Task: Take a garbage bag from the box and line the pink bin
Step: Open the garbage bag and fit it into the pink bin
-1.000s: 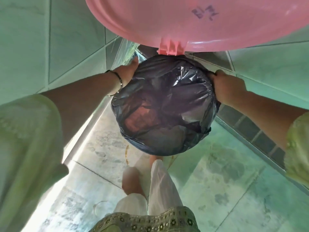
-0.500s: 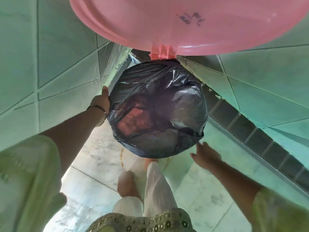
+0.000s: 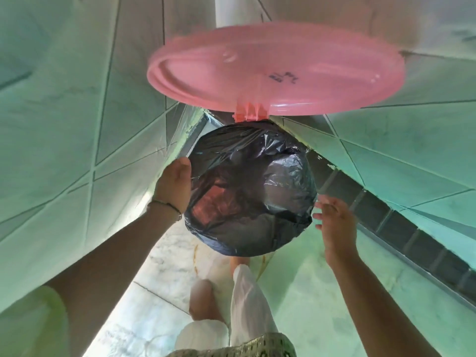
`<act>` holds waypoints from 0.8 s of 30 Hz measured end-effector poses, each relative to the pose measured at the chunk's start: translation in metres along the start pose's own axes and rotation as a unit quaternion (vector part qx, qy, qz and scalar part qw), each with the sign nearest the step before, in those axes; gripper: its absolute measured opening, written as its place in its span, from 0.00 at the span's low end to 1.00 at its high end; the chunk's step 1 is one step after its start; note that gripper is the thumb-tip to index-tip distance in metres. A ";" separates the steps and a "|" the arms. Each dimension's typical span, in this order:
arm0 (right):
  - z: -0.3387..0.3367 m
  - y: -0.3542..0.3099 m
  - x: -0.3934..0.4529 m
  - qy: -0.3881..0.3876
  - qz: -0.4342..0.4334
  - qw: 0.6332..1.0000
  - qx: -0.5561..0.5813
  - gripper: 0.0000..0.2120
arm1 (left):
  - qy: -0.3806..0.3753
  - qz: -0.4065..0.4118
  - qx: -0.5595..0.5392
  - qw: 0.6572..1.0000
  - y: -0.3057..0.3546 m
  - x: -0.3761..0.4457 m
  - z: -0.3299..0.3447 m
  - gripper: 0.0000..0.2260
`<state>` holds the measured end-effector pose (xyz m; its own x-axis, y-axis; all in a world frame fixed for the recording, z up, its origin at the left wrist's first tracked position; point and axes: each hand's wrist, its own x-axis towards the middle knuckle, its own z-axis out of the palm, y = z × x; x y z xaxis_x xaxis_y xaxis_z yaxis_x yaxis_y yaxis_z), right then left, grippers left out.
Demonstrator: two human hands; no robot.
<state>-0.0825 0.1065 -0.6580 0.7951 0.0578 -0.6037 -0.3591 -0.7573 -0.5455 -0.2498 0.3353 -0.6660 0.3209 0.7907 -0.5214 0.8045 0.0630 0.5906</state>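
Left hand (image 3: 173,188) was pressed flat against the left side of the bin's rim, fingers together on the black garbage bag (image 3: 251,188) where it folds over the edge; whether it actually pinched the film, I couldn't tell. The bag sat in the pink bin, which stood in a tiled corner on the floor, bin body almost wholly covered: only a reddish patch of its inside (image 3: 213,204) showed through the plastic. Bag mouth was spread over the round opening, with film sagging across the middle rather than pushed down inside. Pink lid (image 3: 275,73) stood hinged open behind and above the opening. Right hand (image 3: 336,222) was open, fingers spread, just beside the rim's right edge and not touching it.

Key relation: the bag rim lay between the two hands, left one in contact, right one off and to the lower right. So the left was nearer for any tuck, and the right would need to move in leftward.

Versus one second back: the right hand had let go of the right rim, dropped away, then come partway up; the left slid lower along the left side. Lid showed further off.
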 end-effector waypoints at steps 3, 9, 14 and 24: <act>-0.001 -0.032 0.017 -0.057 -0.042 0.997 0.006 0.08 | -0.066 -0.058 -0.045 0.995 0.021 0.009 0.000 0.19; 0.023 -0.053 0.034 -0.130 -0.057 0.988 -0.065 0.19 | -0.146 -0.144 -0.014 0.979 0.059 0.040 0.003 0.30; 0.011 -0.055 0.015 -0.079 -0.030 0.995 0.059 0.17 | 0.027 -0.135 -0.209 0.968 0.061 0.045 -0.006 0.17; -0.032 -0.143 -0.013 -0.097 -0.183 0.928 0.311 0.20 | -0.004 -0.002 -0.500 0.866 0.101 -0.004 -0.064 0.24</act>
<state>-0.0263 0.1932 -0.5534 0.8378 0.3992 -0.3725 -0.3431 -0.1458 -0.9279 -0.2016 0.3776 -0.5650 0.3261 0.7849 -0.5269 -0.0278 0.5651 0.8245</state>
